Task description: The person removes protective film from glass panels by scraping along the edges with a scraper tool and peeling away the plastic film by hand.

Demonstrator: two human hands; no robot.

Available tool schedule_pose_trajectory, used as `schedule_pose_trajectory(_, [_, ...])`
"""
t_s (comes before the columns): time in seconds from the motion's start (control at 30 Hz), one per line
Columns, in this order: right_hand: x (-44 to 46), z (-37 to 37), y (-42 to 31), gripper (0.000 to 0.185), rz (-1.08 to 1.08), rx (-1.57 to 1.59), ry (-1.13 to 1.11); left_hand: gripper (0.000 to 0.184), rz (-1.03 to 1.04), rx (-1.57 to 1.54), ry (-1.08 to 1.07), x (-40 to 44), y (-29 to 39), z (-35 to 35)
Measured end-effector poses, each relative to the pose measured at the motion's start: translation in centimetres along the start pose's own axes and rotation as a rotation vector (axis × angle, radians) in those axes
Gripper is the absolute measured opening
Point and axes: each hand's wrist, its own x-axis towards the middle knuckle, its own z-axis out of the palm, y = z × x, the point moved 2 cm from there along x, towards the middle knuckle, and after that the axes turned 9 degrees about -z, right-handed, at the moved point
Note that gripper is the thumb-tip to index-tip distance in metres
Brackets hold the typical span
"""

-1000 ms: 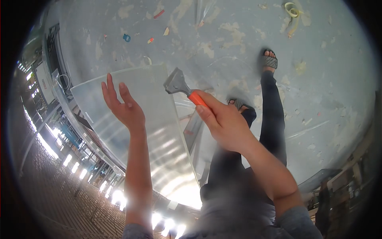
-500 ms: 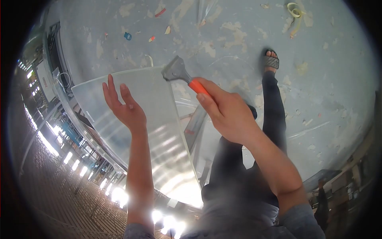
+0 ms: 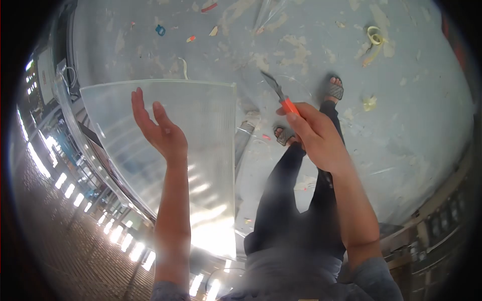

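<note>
My right hand (image 3: 321, 138) is wrapped round the orange handle of a scraper (image 3: 289, 106). The scraper's grey metal head points up and to the left, seen nearly edge-on, above the floor and to the right of a panel. That panel (image 3: 211, 130) is large, translucent and finely ribbed, with bright light reflected in its near part. Over its left half hovers my left hand (image 3: 161, 128), fingers apart and holding nothing. Whether it touches the panel I cannot tell.
The grey floor (image 3: 311, 15) is stained with pale patches. On it lie a curled yellowish strip (image 3: 375, 37), a crumpled yellow scrap (image 3: 369, 104), a blue piece (image 3: 160, 30) and a red scrap (image 3: 209, 7). My sandalled feet stand right of the panel.
My right hand has moved right and turned the scraper; its head is away from the panel's edge and edge-on. My left hand has barely moved. The view has shifted, and both feet now show.
</note>
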Motion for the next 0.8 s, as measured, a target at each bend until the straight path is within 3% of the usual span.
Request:
schedule_pose_trajectory(0.1, [-0.7, -1.1, -2.8, 0.034, -0.079, -0.283, -0.017, 0.037, -0.100, -0.184, 0.081, -0.2, -0.3, -0.2])
schedule_pose_trajectory(0.17, [-0.7, -1.6, -4.9, 0.034, -0.112, -0.417, -0.048, 0.036, -0.098, -0.045, 0.085, -0.1, 0.0, -0.4])
schedule_pose_trajectory(0.27, [-0.3, -1.3, -7.9, 0.039, -0.328, -0.946, -0.065, 0.035, -0.120, 0.052, 0.086, 0.3, 0.2, -0.3])
schedule_pose_trajectory(0.43, [-0.5, -0.5, -11.2, 0.040, -0.250, -1.137, -0.215, 0.035, -0.118, 0.109, 0.077, -0.1, 0.2, -0.4])
schedule_pose_trajectory(0.8, [1.0, 0.5, -13.7, 0.032, -0.248, -1.228, -0.224, 0.036, -0.056, 0.136, 0.124, -0.2, -1.0, -0.3])
